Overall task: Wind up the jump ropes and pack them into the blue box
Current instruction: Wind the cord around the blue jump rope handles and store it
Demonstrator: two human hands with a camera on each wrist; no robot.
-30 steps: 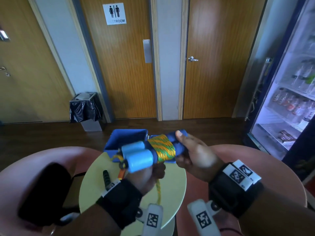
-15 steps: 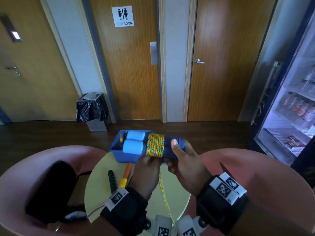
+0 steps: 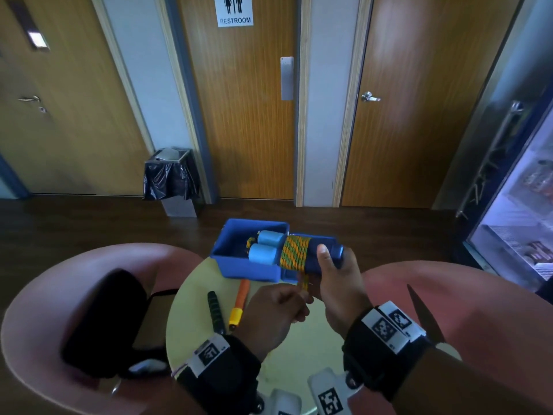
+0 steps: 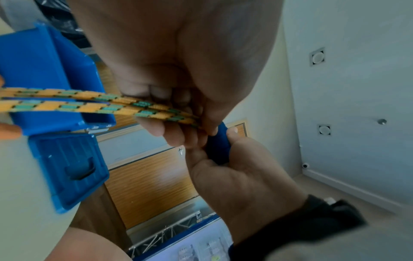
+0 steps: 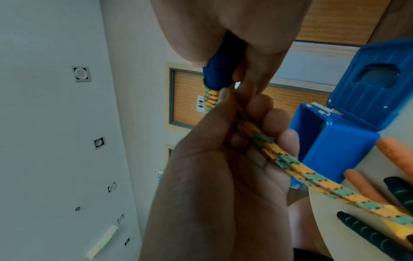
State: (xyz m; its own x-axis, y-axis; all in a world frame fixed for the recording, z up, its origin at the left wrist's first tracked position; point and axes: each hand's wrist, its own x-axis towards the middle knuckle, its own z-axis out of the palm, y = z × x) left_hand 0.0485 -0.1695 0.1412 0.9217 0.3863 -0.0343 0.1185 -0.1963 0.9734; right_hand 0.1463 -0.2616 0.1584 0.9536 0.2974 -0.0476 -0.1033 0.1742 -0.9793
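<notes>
An open blue box [image 3: 239, 265] stands at the far edge of the round table. My right hand [image 3: 329, 260] grips the dark blue handles [image 5: 220, 70] of a jump rope, whose light blue ends [image 3: 263, 253] lie over the box. Orange-and-green rope [image 3: 294, 253] is wound round the handles. Just below the bundle my left hand [image 3: 299, 304] pinches two loose strands of that rope [image 4: 100, 104]. The box's lid [image 4: 67, 167] hangs open to the right. A second rope's orange handle [image 3: 241, 301] and black-green handle [image 3: 216, 310] lie on the table.
The small yellow table [image 3: 299, 348] sits between two pink chairs [image 3: 449, 295], and a black bag [image 3: 101, 322] fills the left one. A lined bin [image 3: 172, 178] and doors stand beyond. A glass-door fridge [image 3: 520, 205] is at the right.
The wound bundle has moved away from me to lie over the box. My left hand has left the handles and dropped below them, where it now pinches the loose strands.
</notes>
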